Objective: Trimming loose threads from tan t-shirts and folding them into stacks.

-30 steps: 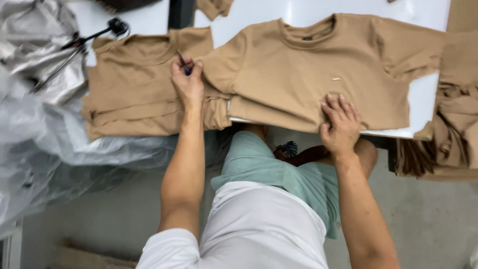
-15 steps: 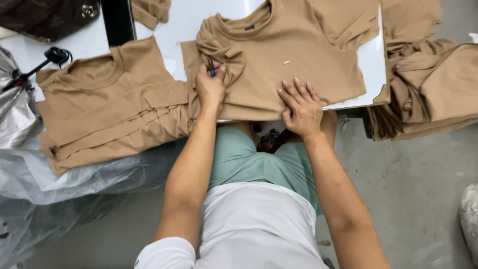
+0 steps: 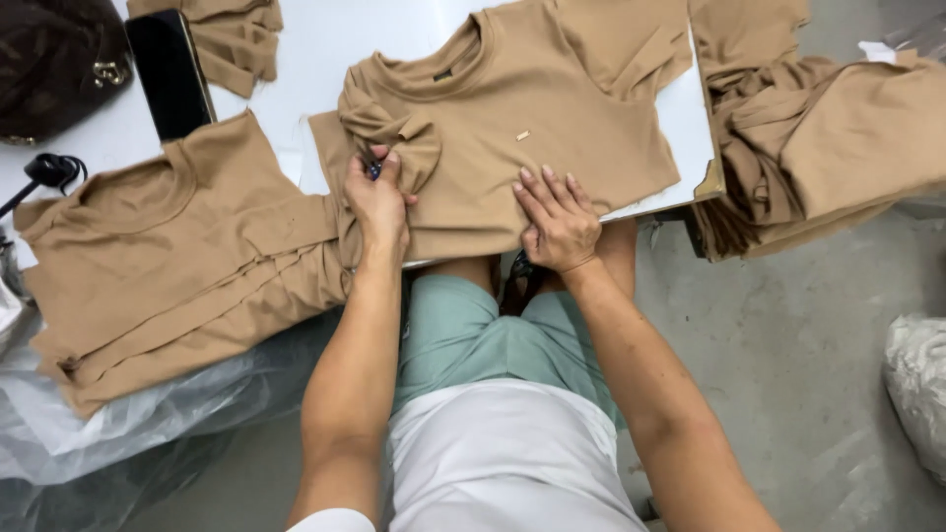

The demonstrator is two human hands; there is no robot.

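Note:
A tan T-shirt (image 3: 552, 118) lies spread on the white table (image 3: 315, 49), its left sleeve bunched up. My left hand (image 3: 377, 202) rests on that bunched sleeve and grips a small dark blue tool (image 3: 374, 169) between the fingers. My right hand (image 3: 557, 222) lies flat, fingers spread, on the shirt's lower hem near the table's front edge. A small pale tag (image 3: 522, 135) shows on the shirt's chest.
A stack of folded tan shirts (image 3: 177, 266) lies at the left over clear plastic sheeting (image 3: 118, 424). A heap of tan garments (image 3: 828, 138) hangs at the right. A black phone (image 3: 169, 74), a dark bag (image 3: 54, 59) and a white sack (image 3: 916, 384) are around.
The view has shifted, so the shirt sits more central. My left hand stays on the bunched sleeve with the tool; my right hand has slid left along the hem.

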